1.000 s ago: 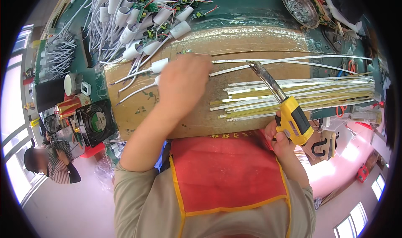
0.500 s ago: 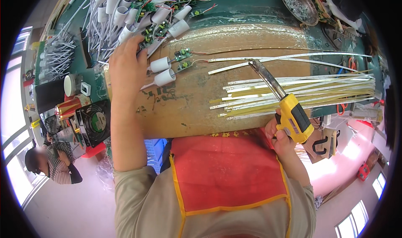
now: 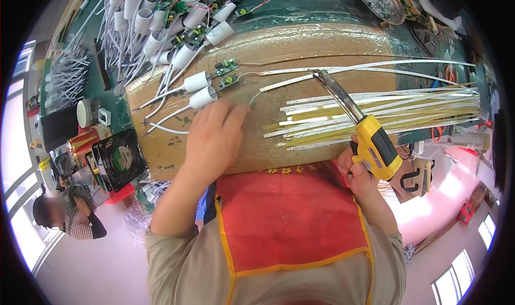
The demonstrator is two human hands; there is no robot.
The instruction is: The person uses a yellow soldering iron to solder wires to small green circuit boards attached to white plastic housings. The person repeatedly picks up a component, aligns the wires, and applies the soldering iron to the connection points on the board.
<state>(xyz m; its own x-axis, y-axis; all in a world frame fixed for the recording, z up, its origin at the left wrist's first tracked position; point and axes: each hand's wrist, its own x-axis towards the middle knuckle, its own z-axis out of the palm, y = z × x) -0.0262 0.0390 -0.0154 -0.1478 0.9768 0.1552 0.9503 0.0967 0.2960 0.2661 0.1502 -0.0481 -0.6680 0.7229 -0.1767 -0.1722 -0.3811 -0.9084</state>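
Observation:
My right hand (image 3: 358,169) is wrapped round the handle of a yellow-and-black soldering gun (image 3: 374,144). Its dark metal tip hangs over two white LED strips (image 3: 300,80). My left hand (image 3: 217,136) is low over the brown board (image 3: 225,162), fingers curled down. A white cable (image 3: 169,130) runs in under it, but what the fingers hold is hidden. Just beyond the left hand lie two white plastic sleeves, a nearer one (image 3: 203,97) and a farther one (image 3: 197,81). Small green circuit boards (image 3: 227,66) sit at their ends, with thin wires reaching toward strips.
A heap of white sleeves with cables and circuit boards (image 3: 185,55) fills the far left. More LED strips (image 3: 375,114) lie in a bundle at right. A black fan (image 3: 119,159) stands at the left edge, a metal dish (image 3: 380,3) far right. Another person (image 3: 70,213) is off to the left.
My left hand has moved from the heap toward me and to the right, and a white cable now trails from under it. The soldering gun has hardly moved.

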